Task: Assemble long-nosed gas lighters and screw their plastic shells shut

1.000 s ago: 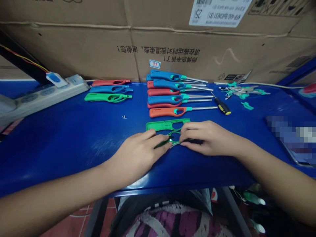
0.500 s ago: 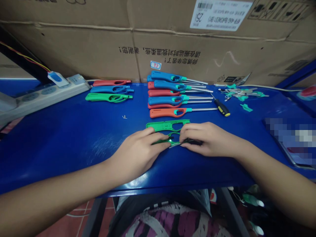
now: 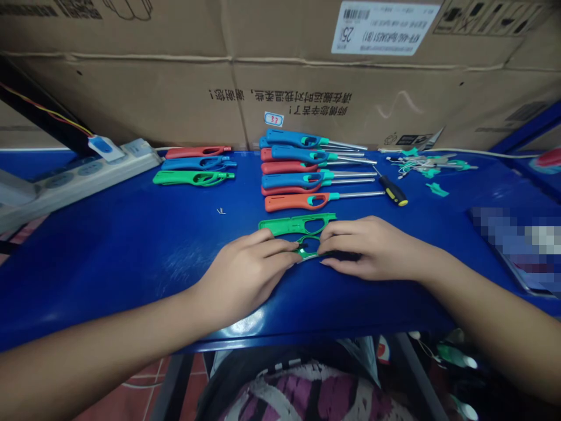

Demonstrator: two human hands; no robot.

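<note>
Near the front middle of the blue table, my left hand (image 3: 252,269) grips the left part of a green lighter shell (image 3: 310,240), its fingers closed round it. My right hand (image 3: 372,248) pinches the shell's right end; a dark part shows under its fingers, too hidden to name. The shell's loop shows between the hands, with a small black piece at its left side. Just behind lies another green shell half (image 3: 284,225), its open inside facing up. Beyond it is a stack of blue and red lighters (image 3: 295,182) with metal tubes pointing right, and an orange lighter (image 3: 293,202) in front.
Red, blue and green handles (image 3: 188,178) lie at the back left beside a power strip (image 3: 87,175). Tiny metal pieces (image 3: 221,211) sit nearby. A screwdriver (image 3: 393,191), teal parts with wires (image 3: 427,164) and a blurred flat object (image 3: 517,251) are right. Cardboard (image 3: 175,99) stands behind.
The view has shifted slightly. My hands keep nearly the same place on the green shell, with the right fingertips moved a little.
</note>
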